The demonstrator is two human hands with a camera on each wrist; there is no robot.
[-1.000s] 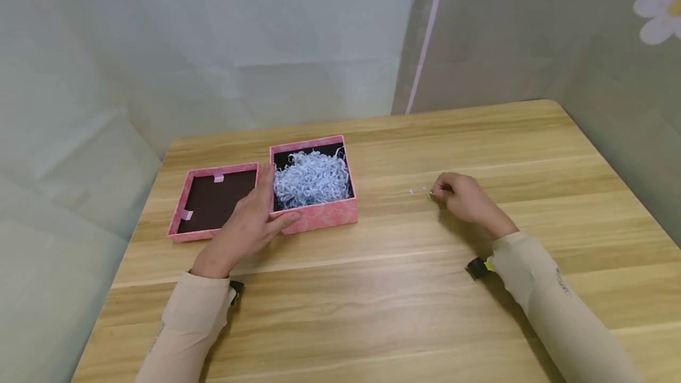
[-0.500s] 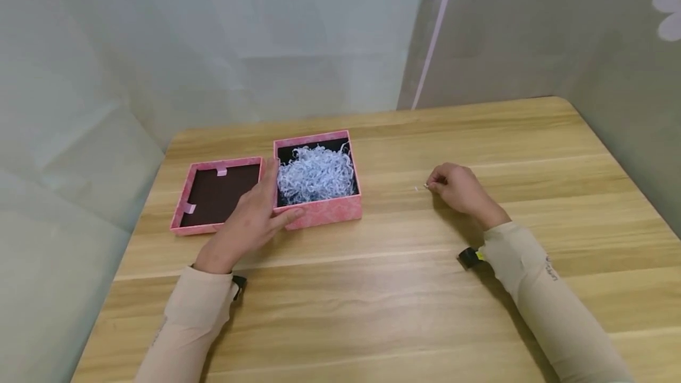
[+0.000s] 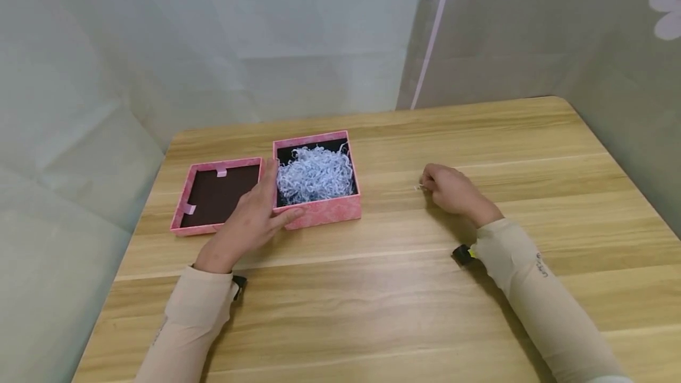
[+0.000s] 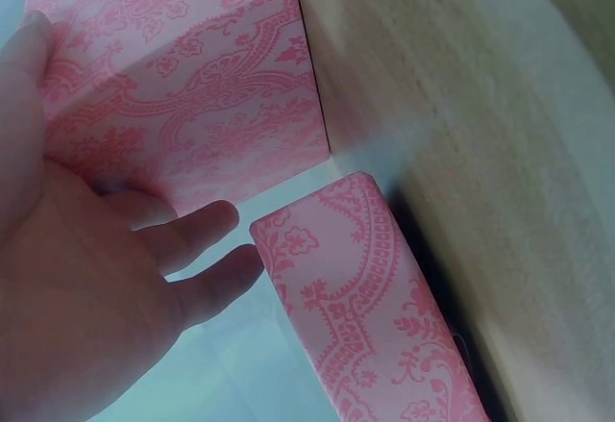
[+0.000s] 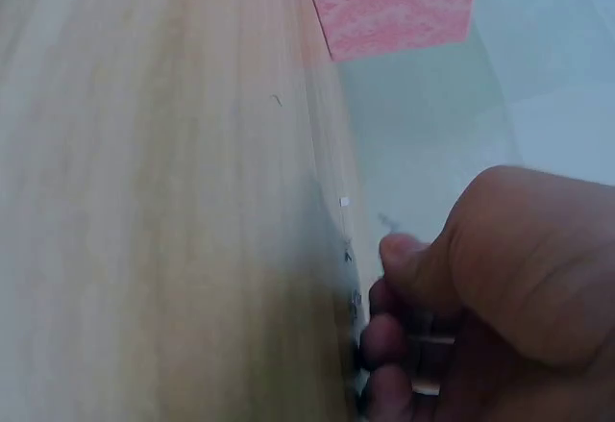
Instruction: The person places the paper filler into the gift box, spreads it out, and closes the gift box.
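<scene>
Left hand, fingers straight, is bracing pink box. Right hand is standing beside pale scraps, grip narrow, contents indeterminable; careless pinching could scatter them.

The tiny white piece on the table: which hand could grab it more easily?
The right hand, probably: it is near the tiny white piece, while the left hand rests against the pink box, farther away.

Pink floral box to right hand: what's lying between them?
Mostly bare wooden tabletop, with pale bits, too small to identify, near the right hand, right of the pink floral box; the head view shows this.
</scene>
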